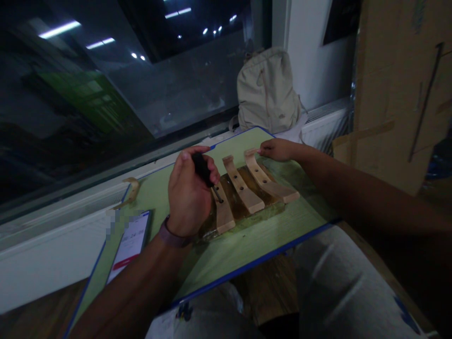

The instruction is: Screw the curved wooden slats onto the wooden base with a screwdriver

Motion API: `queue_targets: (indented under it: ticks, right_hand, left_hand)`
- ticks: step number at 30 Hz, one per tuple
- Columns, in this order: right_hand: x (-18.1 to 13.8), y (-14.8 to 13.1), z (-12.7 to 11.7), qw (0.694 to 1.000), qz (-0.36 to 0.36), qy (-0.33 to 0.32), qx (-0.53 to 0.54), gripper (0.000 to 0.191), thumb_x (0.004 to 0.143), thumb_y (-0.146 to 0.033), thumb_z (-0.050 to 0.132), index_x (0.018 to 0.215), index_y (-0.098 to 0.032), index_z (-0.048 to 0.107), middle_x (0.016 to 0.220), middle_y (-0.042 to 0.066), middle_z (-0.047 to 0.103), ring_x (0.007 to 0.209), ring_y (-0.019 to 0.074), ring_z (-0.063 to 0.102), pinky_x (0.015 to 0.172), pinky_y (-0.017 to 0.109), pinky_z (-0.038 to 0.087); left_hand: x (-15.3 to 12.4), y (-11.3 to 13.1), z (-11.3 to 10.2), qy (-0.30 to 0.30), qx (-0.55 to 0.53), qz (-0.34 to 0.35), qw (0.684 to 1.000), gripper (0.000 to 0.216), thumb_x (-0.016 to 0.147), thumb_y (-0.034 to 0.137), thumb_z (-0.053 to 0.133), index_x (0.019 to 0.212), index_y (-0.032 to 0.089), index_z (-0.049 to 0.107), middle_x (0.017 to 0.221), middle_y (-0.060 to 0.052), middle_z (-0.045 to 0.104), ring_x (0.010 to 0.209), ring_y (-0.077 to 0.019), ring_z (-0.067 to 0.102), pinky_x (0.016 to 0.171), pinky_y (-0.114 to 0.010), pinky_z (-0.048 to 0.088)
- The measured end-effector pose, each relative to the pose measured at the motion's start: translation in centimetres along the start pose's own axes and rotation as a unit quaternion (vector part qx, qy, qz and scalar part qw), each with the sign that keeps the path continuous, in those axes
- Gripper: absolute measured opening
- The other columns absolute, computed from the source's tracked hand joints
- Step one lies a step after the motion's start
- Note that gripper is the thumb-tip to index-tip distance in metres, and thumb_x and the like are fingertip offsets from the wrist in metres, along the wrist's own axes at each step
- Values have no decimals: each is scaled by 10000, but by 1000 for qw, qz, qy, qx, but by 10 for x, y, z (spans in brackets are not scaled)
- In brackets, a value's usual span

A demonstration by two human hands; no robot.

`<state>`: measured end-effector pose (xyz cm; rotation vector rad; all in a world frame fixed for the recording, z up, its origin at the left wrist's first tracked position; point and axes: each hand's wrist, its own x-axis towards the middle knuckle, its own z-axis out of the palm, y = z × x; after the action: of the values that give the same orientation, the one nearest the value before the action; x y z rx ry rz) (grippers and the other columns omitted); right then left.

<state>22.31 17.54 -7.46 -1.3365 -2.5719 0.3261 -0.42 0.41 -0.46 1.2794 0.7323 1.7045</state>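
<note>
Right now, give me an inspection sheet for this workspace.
Surface: green board with blue edging.
Job's things: three curved wooden pieces with holes, on a brown slab; black-handled screwdriver, tip at a hole in the leftmost piece.
Clutter: lit phone and another curved piece toward the board's left side.
Hands: left hand grips the screwdriver; right hand at far end of rightmost piece, contact unclear.
Cables: nothing seen.
Surroundings: beige backpack, window, radiator, cardboard.

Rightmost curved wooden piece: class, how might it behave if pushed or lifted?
The rightmost curved wooden piece is probably stiff, being solid-looking wood. It's likely light, given its slim shape and two holes. Its broad, square-edged end suggests it would resist rolling.
</note>
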Motion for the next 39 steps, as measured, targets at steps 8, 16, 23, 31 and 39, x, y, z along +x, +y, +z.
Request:
queue_targets:
  ticks: [8, 16, 23, 31, 39]
  right_hand:
    - [1, 2, 1, 1000, -4, 0, -8, 452, 942, -472, 332, 833, -149, 629, 847, 116, 661, 751, 200, 569, 669, 294, 381]
    - [-1, -2, -2, 1000, 1, -3, 7, 440, 943, -471, 348, 818, -163, 636, 848, 114, 663, 775, 213, 578, 691, 301, 389]
    - [-2, -4, -2, 1000, -5, -7, 10, 446, 939, -470, 341, 847, -162, 650, 839, 115, 658, 783, 221, 571, 686, 310, 404]
    - [-2, -5, -4, 1000, 1, -6, 8, 425, 941, -440, 354, 828, -145, 639, 824, 114, 657, 725, 199, 554, 668, 303, 383]
    - [-2, -5, -4, 1000, -4, -5, -3, 431, 945, -426, 343, 815, -137, 636, 833, 123, 658, 723, 199, 556, 670, 300, 371]
  left_hand:
    - [1, 0, 0, 20, 29, 23, 999, 245, 861, 429, 612, 804, 205, 533, 700, 14, 559, 555, -100, 526, 528, -237, 431]
    - [1, 5, 1, 26, -12, 27, 999, 219, 894, 430, 556, 831, 221, 536, 666, 7, 540, 501, -101, 460, 473, -236, 375]
    - [0, 6, 1, 21, 78, 80, 994, 166, 844, 327, 656, 775, 195, 583, 744, 5, 602, 592, -94, 550, 560, -230, 455]
    - [2, 4, -2, 18, 78, 75, 994, 150, 880, 322, 613, 908, 185, 667, 732, 5, 629, 646, -94, 600, 621, -219, 492]
    - [-1, 2, -2, -12, 53, 112, 992, 133, 808, 307, 704, 819, 191, 639, 753, 11, 611, 649, -96, 593, 614, -221, 492]
